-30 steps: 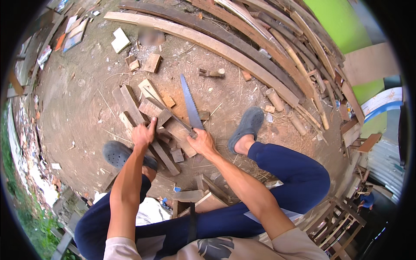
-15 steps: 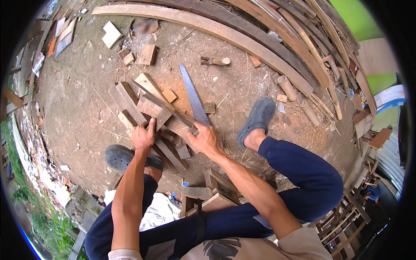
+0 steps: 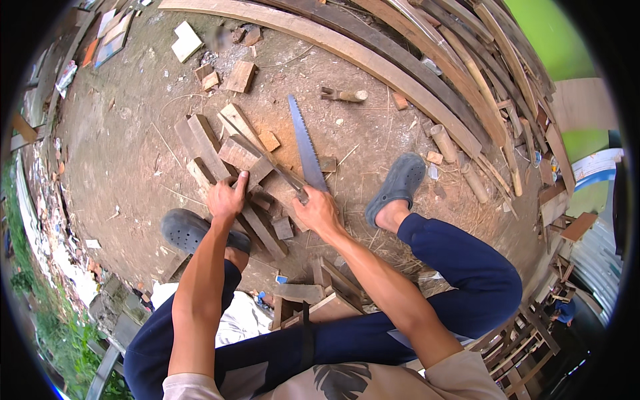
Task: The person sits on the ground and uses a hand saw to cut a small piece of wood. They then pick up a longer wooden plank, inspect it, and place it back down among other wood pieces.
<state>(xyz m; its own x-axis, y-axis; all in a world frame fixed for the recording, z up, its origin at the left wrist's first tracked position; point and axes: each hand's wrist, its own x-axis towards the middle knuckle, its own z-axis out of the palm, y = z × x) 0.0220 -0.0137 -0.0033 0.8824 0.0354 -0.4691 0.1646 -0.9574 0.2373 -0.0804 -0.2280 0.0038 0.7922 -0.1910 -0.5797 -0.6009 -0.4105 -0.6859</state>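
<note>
My right hand (image 3: pixel 319 212) grips the handle of a hand saw (image 3: pixel 305 142) whose toothed blade points away from me over the dirt. My left hand (image 3: pixel 227 197) presses down on a pile of short wooden pieces (image 3: pixel 230 160) lying on the ground between my feet. A narrow wooden strip (image 3: pixel 270 165) runs from the pile toward the saw handle. My grey clogs, the left clog (image 3: pixel 187 230) and the right clog (image 3: pixel 399 183), flank the pile.
Long curved planks (image 3: pixel 373 60) lie across the far side. Offcut blocks (image 3: pixel 240 75) and a short wooden-handled tool (image 3: pixel 343 95) are scattered on the dirt. Wooden frames (image 3: pixel 320 293) stand just under my knees. More timber and stools are stacked at the right (image 3: pixel 553 200).
My hands and the saw have stayed in about the same place on the pile; the view has shifted slightly, with the saw blade angled a little more upright.
</note>
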